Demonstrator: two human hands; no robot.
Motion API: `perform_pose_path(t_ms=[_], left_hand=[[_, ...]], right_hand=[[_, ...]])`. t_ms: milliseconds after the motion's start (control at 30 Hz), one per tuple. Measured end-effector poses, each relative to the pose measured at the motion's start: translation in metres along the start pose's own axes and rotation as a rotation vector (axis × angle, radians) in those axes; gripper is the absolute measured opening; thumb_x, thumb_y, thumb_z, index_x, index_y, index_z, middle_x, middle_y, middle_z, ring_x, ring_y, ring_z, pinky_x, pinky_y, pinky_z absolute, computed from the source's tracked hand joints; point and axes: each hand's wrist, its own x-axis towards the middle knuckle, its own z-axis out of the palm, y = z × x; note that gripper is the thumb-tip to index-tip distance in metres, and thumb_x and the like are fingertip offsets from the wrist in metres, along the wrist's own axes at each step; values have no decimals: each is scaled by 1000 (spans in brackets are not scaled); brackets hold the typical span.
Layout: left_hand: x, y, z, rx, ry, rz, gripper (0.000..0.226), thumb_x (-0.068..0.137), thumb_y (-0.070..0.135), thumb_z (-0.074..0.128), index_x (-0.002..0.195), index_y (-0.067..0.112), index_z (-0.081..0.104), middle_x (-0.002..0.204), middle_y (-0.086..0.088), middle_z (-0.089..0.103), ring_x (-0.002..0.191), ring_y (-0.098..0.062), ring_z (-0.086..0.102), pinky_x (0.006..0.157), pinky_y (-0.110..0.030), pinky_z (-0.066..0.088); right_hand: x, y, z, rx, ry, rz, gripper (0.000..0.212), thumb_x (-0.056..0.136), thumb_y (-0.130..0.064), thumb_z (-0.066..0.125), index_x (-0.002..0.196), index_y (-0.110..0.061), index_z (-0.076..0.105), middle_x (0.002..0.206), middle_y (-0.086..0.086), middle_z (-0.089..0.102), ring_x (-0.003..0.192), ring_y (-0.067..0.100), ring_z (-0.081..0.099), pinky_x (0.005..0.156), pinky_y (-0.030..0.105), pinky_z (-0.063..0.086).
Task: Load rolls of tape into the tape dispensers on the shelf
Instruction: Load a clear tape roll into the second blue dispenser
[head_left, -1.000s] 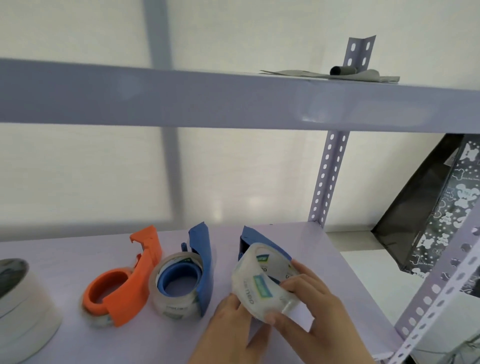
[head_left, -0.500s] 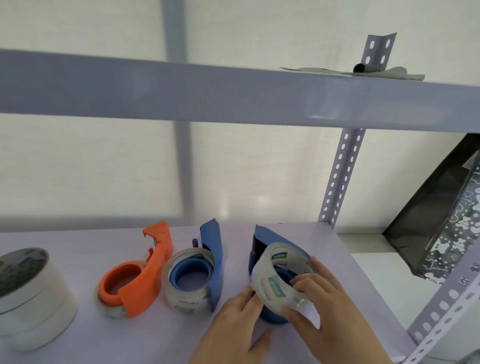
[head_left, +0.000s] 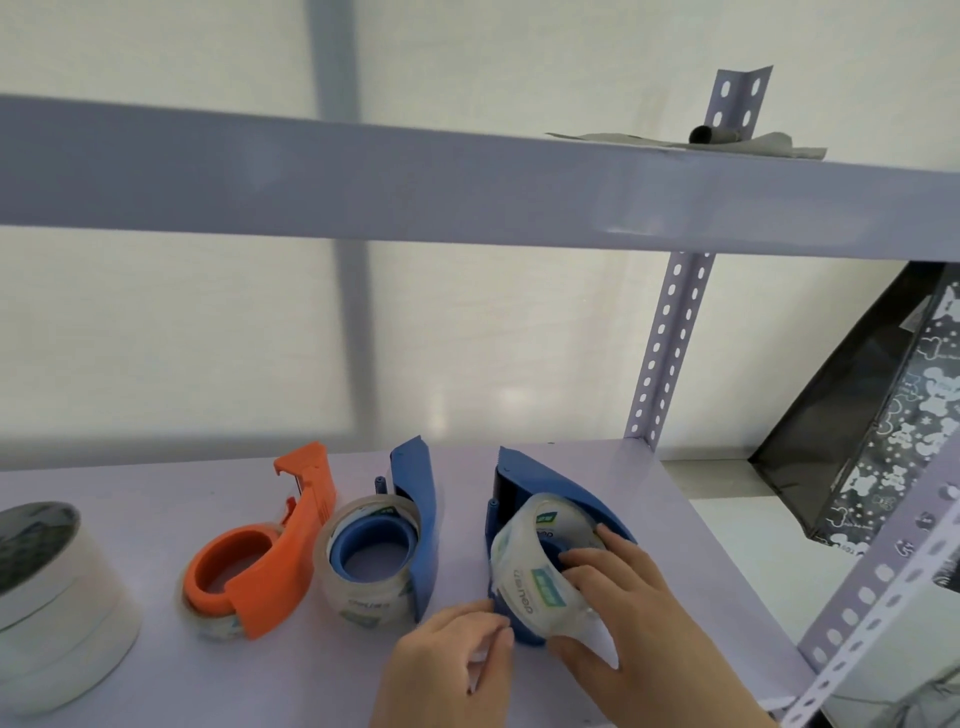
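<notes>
Head view shows the right hand (head_left: 618, 613) gripping a clear tape roll (head_left: 540, 564) tilted against the rightmost blue dispenser (head_left: 561, 493) on the shelf (head_left: 597, 467), left hand (head_left: 447, 660) curled on the dispenser's near end.

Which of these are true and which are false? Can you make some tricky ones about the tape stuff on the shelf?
1. The orange dispenser stands left of both blue ones. True.
2. The right hand holds a clear roll of tape at the right blue dispenser. True.
3. The middle blue dispenser has no tape in it. False: a clear roll sits on it.
4. The stack of white tape rolls sits at the shelf's right end. False: it is at the far left.
5. The left hand is by the right blue dispenser's near end. True.
</notes>
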Motion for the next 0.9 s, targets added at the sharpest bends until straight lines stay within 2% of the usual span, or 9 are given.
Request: perform_pose_path(t_ms=[67,167,267,367,433,633,767,833,900], left_hand=[[-2,0,1,29,-18,-3,31,67,55,49,79,39,73,90,26,68,93,12,58,66,-11,56],[-1,0,1,82,-53,-2,24,73,44,58,80,28,74,79,16,68,86,-2,62,64,-16,56],[1,1,-2,95,-91,8,12,78,36,64,79,27,72,72,19,60,81,-5,62,64,-16,54],[1,2,-3,110,-99,16,14,80,35,64,73,25,70,71,13,59,92,-5,56,64,-15,52],[1,1,-4,106,-98,9,15,80,36,64,67,28,66,70,11,59,93,-5,54,64,-13,50],[-3,2,-7,52,-102,-34,29,73,50,62,49,42,47,65,18,58,74,1,60,53,-3,40],[-5,12,-14,-118,-73,-111,41,56,79,55,65,40,62,76,10,66,79,1,64,55,-6,46],[-5,18,-17,-254,-94,-155,65,47,87,54,85,35,67,89,8,69,89,1,65,67,-9,52],[0,24,-21,-361,-199,-147,73,48,85,58,102,36,63,104,9,69,102,-2,64,85,-22,54]], right_hand=[[-1,-5,0,-35,16,-7,44,82,-55,58,122,-37,51,141,-34,28,141,0,6,113,22,21],[0,-9,1,-111,11,-80,31,68,-54,69,91,-35,63,120,-25,57,130,4,42,101,31,46],[3,-14,3,-223,-19,-114,35,59,-52,79,87,-38,63,103,-25,65,115,5,60,95,37,52],[7,-19,-2,-195,-73,-123,42,83,-38,64,122,-36,50,130,-22,52,136,5,35,118,43,24],[11,-18,-1,-160,-102,-130,45,92,-34,52,135,-33,38,142,-16,44,141,8,21,121,37,6],[14,-10,10,-55,-49,-48,41,89,-35,57,129,-28,51,134,-17,50,132,4,33,111,18,26],[1,-4,15,357,186,79,33,76,-27,76,104,-39,63,109,-28,59,106,-6,53,95,18,43],[-10,-7,10,718,208,115,37,69,-18,82,94,-43,69,100,-20,70,94,1,65,82,17,49],[-17,-29,7,1092,171,101,42,56,-30,88,94,-40,73,92,-6,77,86,11,72,73,14,51]])
